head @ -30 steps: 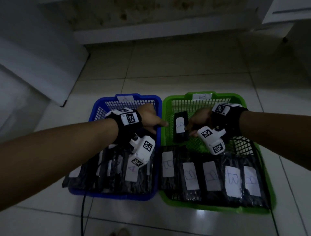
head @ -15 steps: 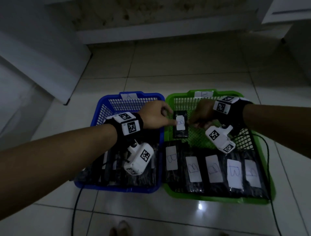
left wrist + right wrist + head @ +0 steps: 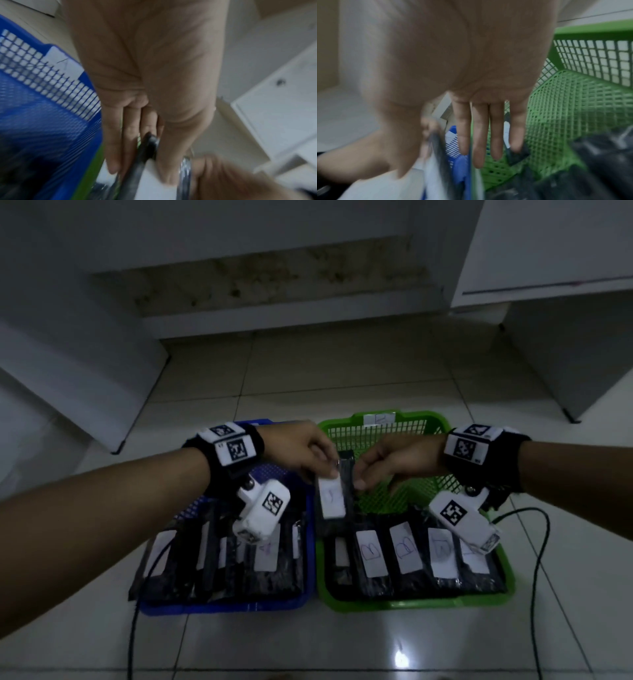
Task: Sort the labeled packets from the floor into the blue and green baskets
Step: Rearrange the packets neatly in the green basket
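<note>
The left hand [image 3: 301,450] pinches the far end of a black packet [image 3: 330,501] with a white label, thumb on the label side and fingers behind it, so that the packet hangs over the gap where the blue basket [image 3: 222,607] meets the green basket [image 3: 411,604]. The right hand [image 3: 397,463] reaches toward the same packet with its fingers [image 3: 481,135] straight and relaxed; it holds nothing that can be seen.

The main risk is a wrong drop. The letter on the held label is too blurred to read, and the packet hangs right on the border, so a hasty release could send it into either basket. The green basket carries a row of packets marked B along its near side, and another packet [image 3: 346,470] lies flat on its mesh at the far left. The blue basket's labels look like A, though they are faint.

A second risk is the grip itself. The pinch is only at 1 end of a slick wrapper, so the packet could swing or slip out before it is placed, or land across both rims.

The cable [image 3: 534,559] trailing on the floor by the right wrist could snag the green basket if the arm pulls back quickly.
</note>
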